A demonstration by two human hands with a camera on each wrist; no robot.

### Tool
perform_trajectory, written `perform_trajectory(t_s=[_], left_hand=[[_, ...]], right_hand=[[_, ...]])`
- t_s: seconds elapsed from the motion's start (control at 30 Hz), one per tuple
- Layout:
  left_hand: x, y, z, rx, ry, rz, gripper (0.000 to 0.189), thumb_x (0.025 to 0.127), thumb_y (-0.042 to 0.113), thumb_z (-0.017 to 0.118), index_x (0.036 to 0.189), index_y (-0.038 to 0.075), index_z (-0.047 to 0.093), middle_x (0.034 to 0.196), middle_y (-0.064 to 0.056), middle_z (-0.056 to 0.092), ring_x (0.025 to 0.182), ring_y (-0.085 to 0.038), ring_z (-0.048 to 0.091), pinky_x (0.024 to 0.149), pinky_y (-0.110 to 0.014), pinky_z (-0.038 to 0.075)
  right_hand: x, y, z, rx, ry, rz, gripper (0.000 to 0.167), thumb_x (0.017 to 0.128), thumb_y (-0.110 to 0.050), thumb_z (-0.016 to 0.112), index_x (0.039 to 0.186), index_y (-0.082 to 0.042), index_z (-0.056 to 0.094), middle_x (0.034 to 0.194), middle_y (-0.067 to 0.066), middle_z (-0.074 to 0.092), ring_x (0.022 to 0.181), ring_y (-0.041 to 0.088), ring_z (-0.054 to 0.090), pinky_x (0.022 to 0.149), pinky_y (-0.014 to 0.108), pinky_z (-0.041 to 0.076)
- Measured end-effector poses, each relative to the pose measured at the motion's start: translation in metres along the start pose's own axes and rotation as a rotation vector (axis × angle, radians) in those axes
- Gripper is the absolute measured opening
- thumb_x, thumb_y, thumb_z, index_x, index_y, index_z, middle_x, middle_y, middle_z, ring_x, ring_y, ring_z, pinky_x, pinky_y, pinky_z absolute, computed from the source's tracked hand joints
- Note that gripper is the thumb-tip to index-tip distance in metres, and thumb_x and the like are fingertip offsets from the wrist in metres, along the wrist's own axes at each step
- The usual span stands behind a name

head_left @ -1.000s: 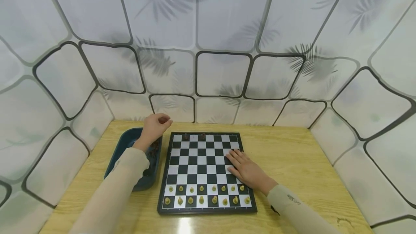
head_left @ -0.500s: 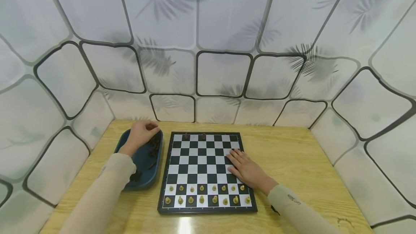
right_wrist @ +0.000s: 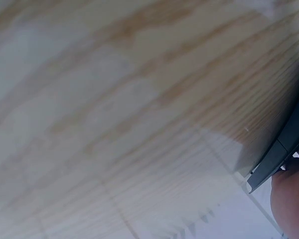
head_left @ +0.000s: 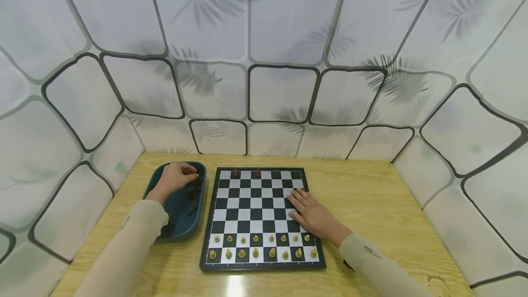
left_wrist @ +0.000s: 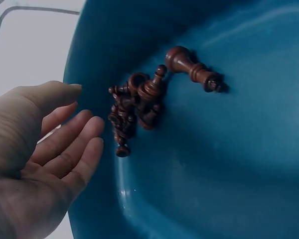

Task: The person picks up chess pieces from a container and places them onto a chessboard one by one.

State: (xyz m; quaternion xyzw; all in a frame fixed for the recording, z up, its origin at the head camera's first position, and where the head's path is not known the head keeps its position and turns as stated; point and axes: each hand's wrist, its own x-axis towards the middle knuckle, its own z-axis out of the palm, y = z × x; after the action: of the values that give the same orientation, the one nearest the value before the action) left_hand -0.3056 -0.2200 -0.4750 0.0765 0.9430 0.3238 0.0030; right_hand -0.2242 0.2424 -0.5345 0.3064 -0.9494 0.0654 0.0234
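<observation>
My left hand (head_left: 174,178) is over the blue bin (head_left: 181,210), left of the chessboard (head_left: 250,203). In the left wrist view, its thumb and loosely bent fingers (left_wrist: 84,164) stand apart with nothing between them. Close by are several dark brown chess pieces (left_wrist: 123,117) heaped against the bin wall, and a larger brown piece (left_wrist: 189,67) lies on its side. My right hand (head_left: 311,212) rests on the board's right side, fingers spread and straight. In the right wrist view only a bit of the hand (right_wrist: 291,204) shows beside the board's edge (right_wrist: 284,142).
Yellowish chess pieces (head_left: 255,253) stand in two rows along the board's near side. Two brown pieces stand at its far edge, one brown piece (head_left: 235,173) left of the other. The board and bin sit on a wooden table (head_left: 363,196) before a patterned cloth wall (head_left: 284,93).
My left hand has moved left from beside the board's far corner to over the bin, then lower toward the pieces. The right hand has stayed where it was.
</observation>
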Motion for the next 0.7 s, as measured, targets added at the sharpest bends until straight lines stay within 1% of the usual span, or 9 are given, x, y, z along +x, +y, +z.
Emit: perform_trajectory(t_s=[0.2,0.33,0.43,0.53,0.63,0.7], left_hand=[[-0.0035,-0.0019,0.0016,0.028,-0.043,0.0,0.023,0.098,0.016,0.073,0.11,-0.002,0.078,0.107,-0.021,0.079,0.098,-0.037,0.074,0.081,-0.048,0.061],[-0.0046,-0.0023,0.0021,0.037,-0.058,-0.004,0.023,0.097,0.015,0.073,0.111,-0.003,0.078,0.108,-0.022,0.078,0.1,-0.038,0.074,0.082,-0.049,0.061],[-0.0033,-0.0029,0.0032,0.037,-0.065,-0.016,0.024,0.096,0.015,0.074,0.112,-0.004,0.078,0.11,-0.022,0.078,0.101,-0.038,0.074,0.084,-0.049,0.061],[-0.001,-0.0048,0.0044,0.061,-0.086,-0.009,0.025,0.096,0.014,0.075,0.112,-0.004,0.078,0.111,-0.022,0.078,0.102,-0.039,0.074,0.085,-0.05,0.061],[0.0011,-0.0069,0.0053,0.073,-0.11,-0.018,0.025,0.095,0.015,0.076,0.112,-0.003,0.079,0.112,-0.021,0.079,0.105,-0.039,0.074,0.089,-0.051,0.061],[0.0022,-0.0088,0.0056,0.084,-0.123,-0.013,0.024,0.095,0.015,0.076,0.111,-0.002,0.079,0.112,-0.02,0.079,0.105,-0.039,0.074,0.089,-0.051,0.061]], right_hand=[[-0.0004,-0.0008,-0.001,0.004,-0.007,0.004,0.06,0.112,-0.04,0.046,0.16,-0.005,0.043,0.167,0.018,0.04,0.157,0.039,0.035,0.128,0.053,0.03],[-0.0005,-0.0013,-0.0018,0.009,-0.011,0.009,0.06,0.112,-0.04,0.046,0.161,-0.005,0.043,0.168,0.018,0.04,0.158,0.039,0.034,0.129,0.053,0.029],[-0.0009,-0.0016,-0.0025,0.017,-0.007,0.008,0.06,0.112,-0.04,0.047,0.161,-0.005,0.043,0.168,0.018,0.04,0.158,0.039,0.033,0.129,0.053,0.028],[-0.001,-0.0017,-0.0028,0.018,0.0,0.004,0.059,0.112,-0.039,0.047,0.16,-0.005,0.043,0.167,0.018,0.041,0.158,0.039,0.034,0.129,0.053,0.029],[-0.0009,-0.0013,-0.0026,0.009,0.002,0.0,0.059,0.112,-0.04,0.047,0.16,-0.006,0.043,0.167,0.018,0.041,0.157,0.039,0.035,0.129,0.053,0.029],[-0.0008,-0.001,-0.0024,0.003,0.002,-0.001,0.059,0.112,-0.041,0.047,0.16,-0.006,0.043,0.167,0.017,0.041,0.157,0.038,0.035,0.128,0.053,0.03]])
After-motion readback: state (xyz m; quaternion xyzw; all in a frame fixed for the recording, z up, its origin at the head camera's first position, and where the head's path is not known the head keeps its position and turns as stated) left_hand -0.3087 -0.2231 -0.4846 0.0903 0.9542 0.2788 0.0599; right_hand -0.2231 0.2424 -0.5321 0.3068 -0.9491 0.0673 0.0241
